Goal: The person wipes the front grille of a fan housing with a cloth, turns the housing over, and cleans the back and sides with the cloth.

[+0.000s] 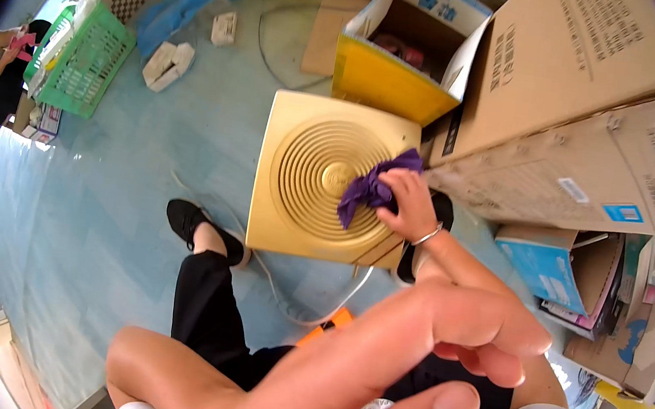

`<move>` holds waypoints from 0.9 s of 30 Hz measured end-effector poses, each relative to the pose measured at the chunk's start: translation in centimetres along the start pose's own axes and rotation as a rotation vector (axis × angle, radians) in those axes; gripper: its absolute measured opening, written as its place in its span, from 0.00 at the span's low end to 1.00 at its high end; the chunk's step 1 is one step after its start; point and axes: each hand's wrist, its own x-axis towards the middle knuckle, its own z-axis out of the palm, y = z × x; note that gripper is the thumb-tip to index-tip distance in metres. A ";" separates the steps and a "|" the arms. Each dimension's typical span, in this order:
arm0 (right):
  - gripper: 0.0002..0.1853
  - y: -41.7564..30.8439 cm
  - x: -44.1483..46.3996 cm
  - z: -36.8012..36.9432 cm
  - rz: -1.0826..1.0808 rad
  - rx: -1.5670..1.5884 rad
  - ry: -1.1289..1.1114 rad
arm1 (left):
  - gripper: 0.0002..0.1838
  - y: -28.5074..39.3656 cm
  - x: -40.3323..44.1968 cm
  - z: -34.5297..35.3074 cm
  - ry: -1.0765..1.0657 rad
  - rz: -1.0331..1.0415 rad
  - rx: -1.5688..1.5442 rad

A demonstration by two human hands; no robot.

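Observation:
A square gold-coloured box fan (266, 196), with a round grille of concentric rings, lies face up between my feet. My right hand (409, 203) grips a crumpled purple cloth (358, 196) against the right part of the grille. A bracelet circles that wrist. Very near the camera, my left hand (409, 341) is raised with fingers bent and the thumb apart. Nothing shows between its fingers. It hides part of my lap and right forearm. A white cord (274, 289) curves over the floor below the fan.
An open yellow box (394, 88) and a large cardboard carton (577, 156) stand close beyond and right of the fan. More boxes (549, 265) are stacked at right. At far left, another person (6, 76) sits near a green basket (88, 62).

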 end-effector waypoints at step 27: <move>0.30 0.1 12.9 -3.8 -0.034 -0.718 -0.976 | 0.18 0.1 -3.5 -2.8 0.026 1.450 1.683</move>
